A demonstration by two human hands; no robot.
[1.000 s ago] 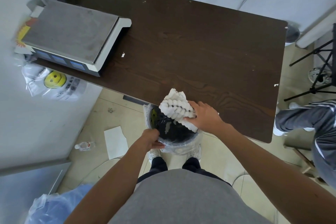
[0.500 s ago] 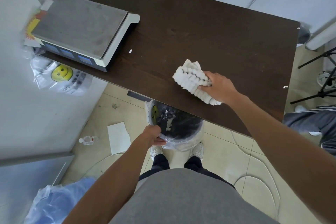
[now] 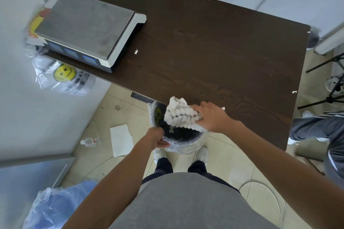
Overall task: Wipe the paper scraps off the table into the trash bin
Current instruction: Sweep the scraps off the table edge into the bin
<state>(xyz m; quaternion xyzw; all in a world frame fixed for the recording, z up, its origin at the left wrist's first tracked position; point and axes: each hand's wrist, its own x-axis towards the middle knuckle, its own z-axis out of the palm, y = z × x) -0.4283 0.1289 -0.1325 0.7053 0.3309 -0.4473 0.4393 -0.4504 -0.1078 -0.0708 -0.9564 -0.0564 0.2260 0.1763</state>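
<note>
1. Half a second ago the right hand [image 3: 211,117] had the white cloth [image 3: 181,115] well up on the dark table [image 3: 214,46], clear of the edge. Now it has dragged the cloth back to the near edge, low in the middle of the frame, and the cloth hangs partly over the mouth of the trash bin [image 3: 183,136].

2. That reads to me as the end of one sweep: whatever was in front of the cloth should have gone over the lip. Pale bits show against the black liner inside.

3. The right hand is closed loosely on the cloth, fingers bunched over its right end. The left hand [image 3: 155,136] has not shifted; it is curled around the bin's left rim and plastic liner, holding the bin just under the table edge.

4. Scraps are left. One lies mid-frame just right of the scale [image 3: 87,29], at [image 3: 136,52]; another sits at the table's right edge [image 3: 294,92]; a sliver shows just beyond the right hand's knuckles [image 3: 222,108].

5. Room to move: the wide middle of the table is bare, so long sweeps toward the bin are open. The scale fills the upper left corner, and the scrap beside it is near its foot. The right-edge scrap could easily go off onto the floor rather than into the bin.
</note>
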